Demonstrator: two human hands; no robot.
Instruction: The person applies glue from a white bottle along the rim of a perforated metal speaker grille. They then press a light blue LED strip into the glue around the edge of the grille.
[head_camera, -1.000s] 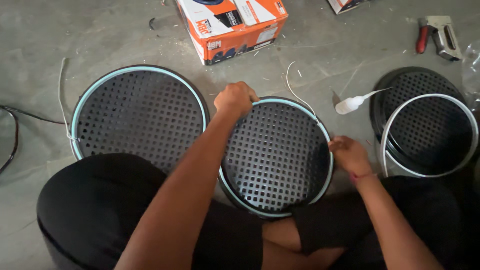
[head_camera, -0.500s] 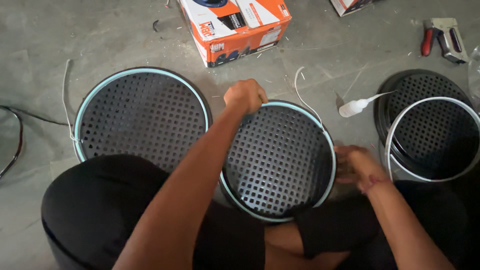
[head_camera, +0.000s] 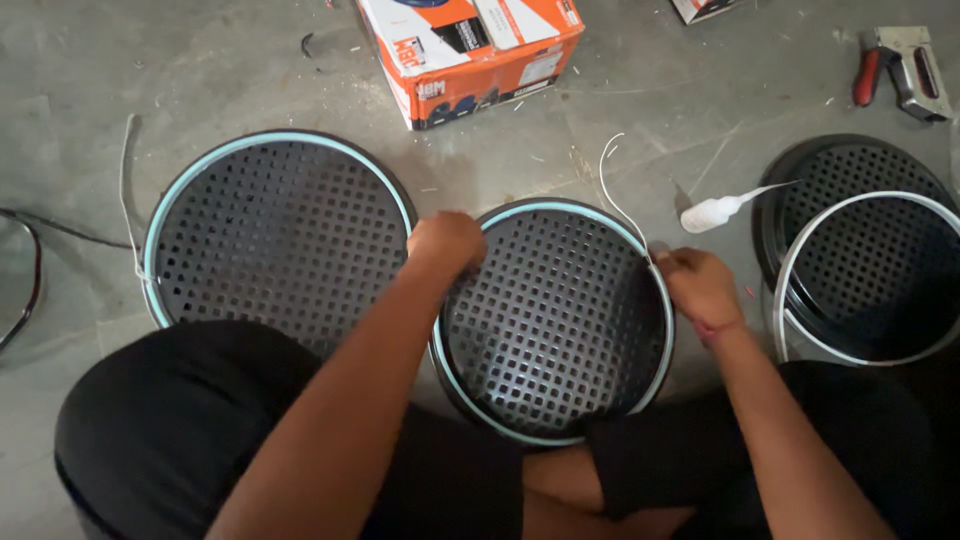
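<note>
Both hands (head_camera: 447, 243) (head_camera: 700, 285) on middle grille's (head_camera: 555, 320) rim

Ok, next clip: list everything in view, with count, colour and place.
middle grille: one, black round perforated disc with pale blue rim, on the floor between the hands
left grille: one, black with pale blue rim, floor at left
right grille: black, at far right, a white ring lying on it; may be a stack
white cord: one, thin, curling up from the middle grille's right rim
squeeze bottle: one, white, lying on the floor
cardboard box: one, orange and white, top centre
staple gun: one, red and grey, top right
left hand: fist on the middle grille's upper left rim
right hand: pinching at its right rim
</note>
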